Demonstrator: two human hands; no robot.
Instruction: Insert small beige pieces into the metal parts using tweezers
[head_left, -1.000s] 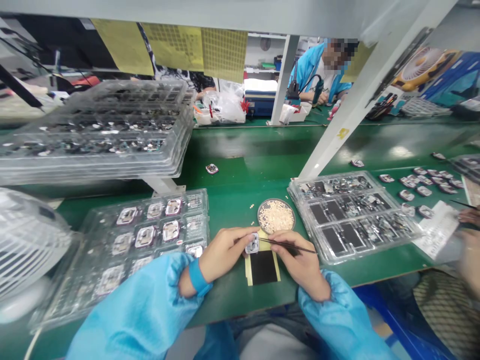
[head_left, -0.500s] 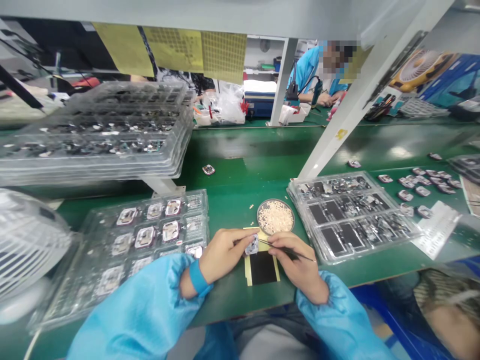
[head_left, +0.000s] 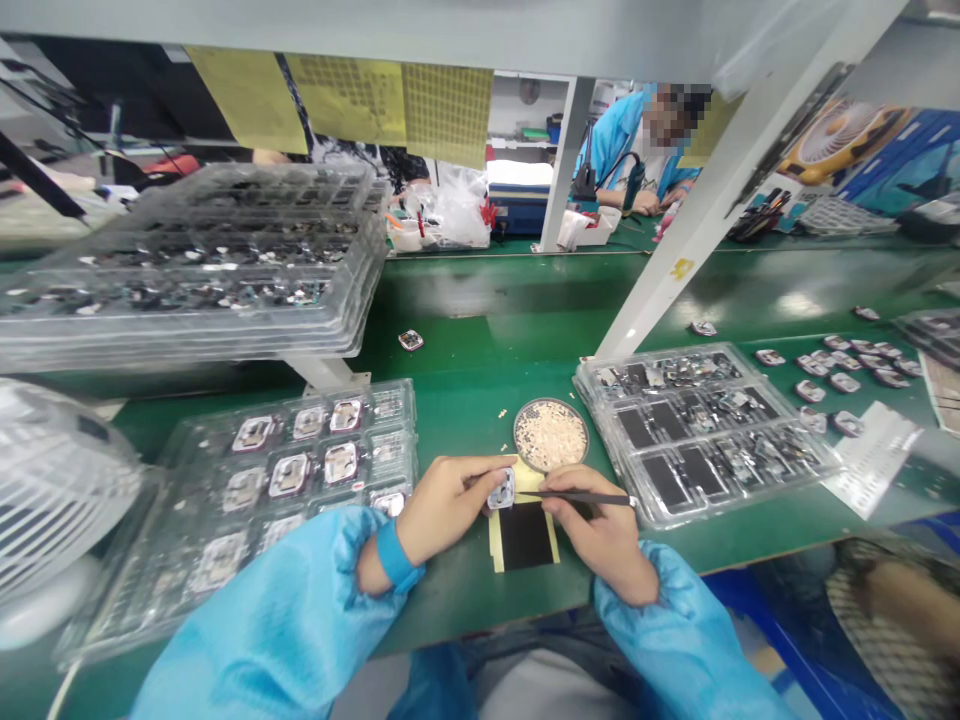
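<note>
Between the thumb and fingers of my left hand (head_left: pixel 448 505) is a small rounded-square device part (head_left: pixel 502 489), its silvery inner face turned up. My right hand (head_left: pixel 596 520) grips dark tweezers (head_left: pixel 592 497), whose tips point left and lie close to the part; whether they touch it I cannot tell. Under and between my hands lies a black pad (head_left: pixel 526 536) edged with yellow tape. Just behind them stands a round dish (head_left: pixel 551 435) full of tiny pale pieces, with a few loose pieces on the green bench (head_left: pixel 465 370) beside it.
Clear trays (head_left: pixel 292 480) of similar parts lie left, beside a white fan (head_left: pixel 60 490). On the right are trays (head_left: pixel 705 430) of components and several loose parts (head_left: pixel 844 382). A slanted white post (head_left: pixel 675 270) rises behind. Across the bench sits a person (head_left: pixel 622 140) in blue.
The tweezers have turned to lie flatter and show more of their length. The part in my left hand has shifted slightly left. The loose part at the back has moved slightly left.
</note>
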